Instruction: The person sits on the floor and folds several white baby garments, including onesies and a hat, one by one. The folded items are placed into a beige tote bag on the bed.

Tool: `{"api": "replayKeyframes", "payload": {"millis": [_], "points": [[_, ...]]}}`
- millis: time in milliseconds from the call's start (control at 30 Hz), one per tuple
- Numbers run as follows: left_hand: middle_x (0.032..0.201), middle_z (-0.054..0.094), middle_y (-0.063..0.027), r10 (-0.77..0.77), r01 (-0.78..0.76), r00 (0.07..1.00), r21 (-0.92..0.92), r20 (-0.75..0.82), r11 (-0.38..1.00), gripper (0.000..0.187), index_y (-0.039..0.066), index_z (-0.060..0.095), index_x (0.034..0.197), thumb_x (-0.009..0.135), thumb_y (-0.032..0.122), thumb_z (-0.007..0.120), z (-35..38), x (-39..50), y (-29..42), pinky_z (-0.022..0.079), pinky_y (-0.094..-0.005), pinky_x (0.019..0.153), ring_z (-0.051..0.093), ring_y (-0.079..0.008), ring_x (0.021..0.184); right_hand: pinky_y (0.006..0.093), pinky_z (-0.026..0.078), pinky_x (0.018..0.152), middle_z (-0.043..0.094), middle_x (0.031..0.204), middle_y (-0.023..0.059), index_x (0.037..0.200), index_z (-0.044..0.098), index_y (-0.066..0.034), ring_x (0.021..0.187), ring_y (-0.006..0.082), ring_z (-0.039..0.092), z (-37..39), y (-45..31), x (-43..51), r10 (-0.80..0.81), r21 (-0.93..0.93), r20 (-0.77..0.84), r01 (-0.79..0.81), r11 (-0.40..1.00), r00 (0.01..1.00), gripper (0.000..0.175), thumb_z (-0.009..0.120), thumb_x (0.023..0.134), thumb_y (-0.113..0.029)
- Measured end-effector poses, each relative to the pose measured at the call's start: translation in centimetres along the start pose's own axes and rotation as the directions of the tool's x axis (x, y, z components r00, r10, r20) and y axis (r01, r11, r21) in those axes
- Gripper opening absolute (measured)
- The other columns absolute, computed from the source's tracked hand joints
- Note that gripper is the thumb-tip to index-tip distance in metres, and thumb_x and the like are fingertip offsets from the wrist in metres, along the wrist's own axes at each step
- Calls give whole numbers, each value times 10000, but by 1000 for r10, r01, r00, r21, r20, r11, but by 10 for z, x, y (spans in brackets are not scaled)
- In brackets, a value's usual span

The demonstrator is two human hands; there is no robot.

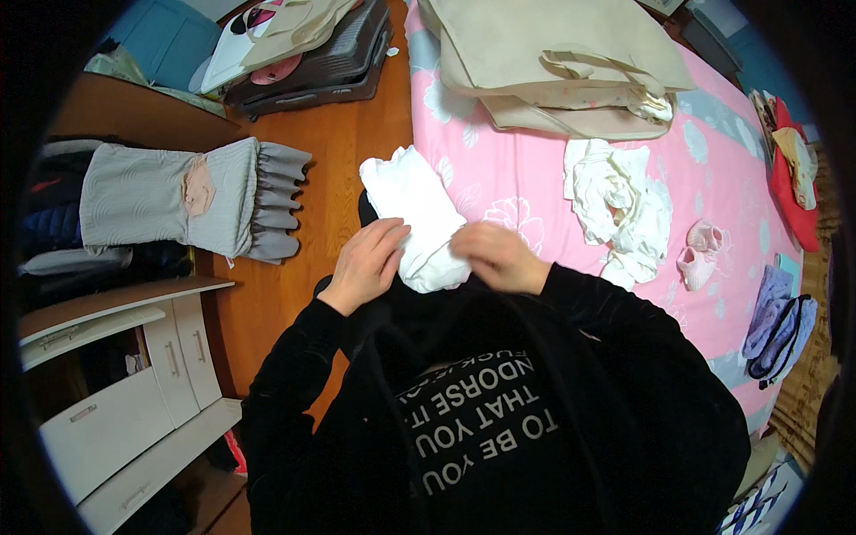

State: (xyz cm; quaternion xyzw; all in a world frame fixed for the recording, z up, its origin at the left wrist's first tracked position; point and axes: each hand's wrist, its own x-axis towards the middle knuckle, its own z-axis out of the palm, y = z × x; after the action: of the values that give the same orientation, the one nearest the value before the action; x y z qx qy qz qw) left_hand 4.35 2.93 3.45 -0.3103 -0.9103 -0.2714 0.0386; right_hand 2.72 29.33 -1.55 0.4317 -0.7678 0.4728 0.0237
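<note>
A white folded cloth or garment [424,214] lies over my lap, its far end narrower and its near end bunched. My left hand [371,261] rests at its left edge, fingers bent over the border of the fabric. At the near right edge is my right hand [498,257], slightly blurred, with its fingertips at the cloth; whether they pinch it is not clear. To the right, a crumpled heap of white clothes [618,204] lies on the pink flowered bedding [508,174], with a pair of small pink knitted booties [702,251] beyond it.
A large beige fabric bag [555,53] stands on the bed. Purple folded cloth [779,324] lies at the bed's far right. On the left are a grey ruffled garment [194,200], a white cabinet [114,428] and an open dark wardrobe section. A grey suitcase [321,73] lies on the wooden floor.
</note>
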Motion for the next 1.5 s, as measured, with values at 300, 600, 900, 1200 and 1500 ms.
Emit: {"api": "replayKeyframes", "payload": {"millis": [300, 600, 900, 1200, 1500], "points": [[1304, 480, -160, 99, -106, 983, 39, 155, 994, 648, 29, 482, 1277, 647, -90, 577, 4, -22, 6, 389, -435, 1025, 459, -346, 1218, 391, 425, 912, 597, 968, 115, 902, 616, -14, 1038, 289, 544, -5, 25, 40, -256, -193, 142, 280, 940, 956, 249, 638, 661, -74], [1337, 464, -157, 140, -160, 969, 88, 202, 983, 686, 41, 474, 1298, 643, -84, 633, 11, -27, -3, 380, -447, 1030, 437, -337, 1249, 382, 421, 916, 585, 1067, 133, 928, 606, -18, 1063, 282, 539, -11, 15, 35, -343, -140, 273, 390, 910, 899, 283, 631, 650, -65], [1303, 501, -149, 126, -138, 973, 49, 192, 989, 555, 8, 503, 1254, 708, -60, 578, 24, -26, -6, 347, -443, 1060, 446, -319, 1246, 389, 410, 974, 505, 1329, 88, 1204, 557, -91, 1252, 250, 458, -21, 40, 16, -289, -240, 419, 412, 879, 861, 504, 622, 706, -55], [1069, 629, -76, -602, 583, 775, -582, 190, 567, 269, -8, 574, 1172, 943, 126, 529, 23, -19, -13, 454, -272, 831, 584, -154, 956, 325, 473, 794, 669, 911, 123, 1042, 624, 11, 869, 227, 620, 19, 28, 31, 445, 481, 83, -427, 766, 892, 245, 590, 882, -171], [1194, 579, -139, -828, 606, 376, -786, 415, -119, 464, -62, 461, 1278, 968, 280, 506, 49, 5, -33, 427, -321, 900, 554, -204, 1069, 272, 470, 771, 621, 1038, 152, 1208, 484, 44, 913, 160, 594, 45, 31, 47, 760, 698, -28, -532, 480, 649, 392, 607, 900, -163]]}}
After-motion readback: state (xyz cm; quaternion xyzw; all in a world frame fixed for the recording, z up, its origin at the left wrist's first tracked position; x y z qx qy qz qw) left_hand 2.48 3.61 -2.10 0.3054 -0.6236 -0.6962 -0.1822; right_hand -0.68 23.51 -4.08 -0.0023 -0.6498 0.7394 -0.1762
